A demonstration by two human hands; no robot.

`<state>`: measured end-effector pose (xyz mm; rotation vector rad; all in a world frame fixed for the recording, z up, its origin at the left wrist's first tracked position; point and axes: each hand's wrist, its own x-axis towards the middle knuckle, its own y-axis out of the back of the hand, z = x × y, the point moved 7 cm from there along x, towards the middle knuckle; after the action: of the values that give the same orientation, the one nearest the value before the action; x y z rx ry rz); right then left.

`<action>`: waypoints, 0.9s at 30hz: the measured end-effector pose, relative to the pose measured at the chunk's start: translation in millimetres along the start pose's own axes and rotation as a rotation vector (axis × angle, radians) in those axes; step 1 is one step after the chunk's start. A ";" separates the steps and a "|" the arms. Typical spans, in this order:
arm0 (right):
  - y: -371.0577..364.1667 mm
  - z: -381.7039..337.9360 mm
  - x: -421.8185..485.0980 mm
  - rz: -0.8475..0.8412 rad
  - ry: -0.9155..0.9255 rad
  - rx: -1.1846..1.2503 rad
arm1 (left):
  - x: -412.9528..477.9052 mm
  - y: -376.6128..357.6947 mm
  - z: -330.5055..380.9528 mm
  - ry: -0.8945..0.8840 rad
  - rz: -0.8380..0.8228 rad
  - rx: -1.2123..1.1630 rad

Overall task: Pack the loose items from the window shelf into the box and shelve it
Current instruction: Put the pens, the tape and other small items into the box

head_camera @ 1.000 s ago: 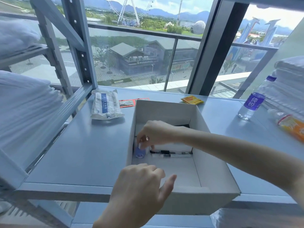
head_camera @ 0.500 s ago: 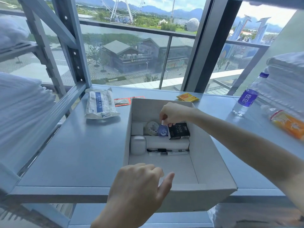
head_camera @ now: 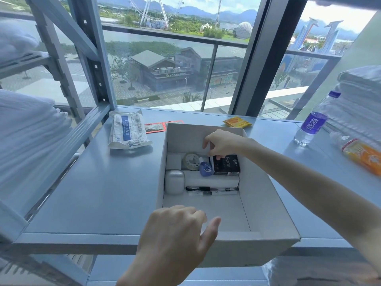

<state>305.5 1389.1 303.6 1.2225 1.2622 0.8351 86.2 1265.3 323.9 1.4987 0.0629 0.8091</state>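
Note:
An open white cardboard box (head_camera: 266, 182) sits on the grey window shelf (head_camera: 99, 195). Inside lie a white earbud case (head_camera: 174, 184), a tape roll (head_camera: 191, 161), a small blue item (head_camera: 205, 168), a black "Face" tissue pack (head_camera: 226, 165) and pens (head_camera: 212, 190). My right hand (head_camera: 222, 144) hangs over the box's back, fingers curled, fingertips touching the black pack's top edge. My left hand (head_camera: 177, 240) hovers at the box's near edge, holding nothing. Outside the box lie a white mask pack (head_camera: 128, 131), a red-edged sachet (head_camera: 155, 127) and a yellow sachet (head_camera: 237, 122).
A water bottle (head_camera: 311, 124) stands at the right and an orange-labelled bottle (head_camera: 358, 153) lies beside it. Folded white linen (head_camera: 360, 100) is stacked at the right. White bedding (head_camera: 24, 137) fills the rack at the left, behind a grey upright (head_camera: 92, 58). Window glass closes the back.
My right hand carried the blue item from the box's left front to the back, left it between tape roll and black pack, and lifted slightly. My left hand stayed put.

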 end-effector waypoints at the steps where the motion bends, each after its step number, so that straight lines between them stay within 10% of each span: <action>1: -0.4 1.0 -2.5 0.000 0.009 0.023 | 0.1 -1.0 -0.4 0.001 -0.003 0.001; 18: -22.7 -35.5 -211.6 0.028 0.222 0.051 | 3.3 -4.9 26.1 -0.429 0.017 0.016; 27: -27.9 0.1 -266.0 0.356 0.109 -0.149 | 25.5 -14.0 70.5 -0.446 0.093 -0.014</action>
<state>255.1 1128.8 339.2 1.3132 1.0596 1.2459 147.2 1220.1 331.2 1.6462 -0.3460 0.5309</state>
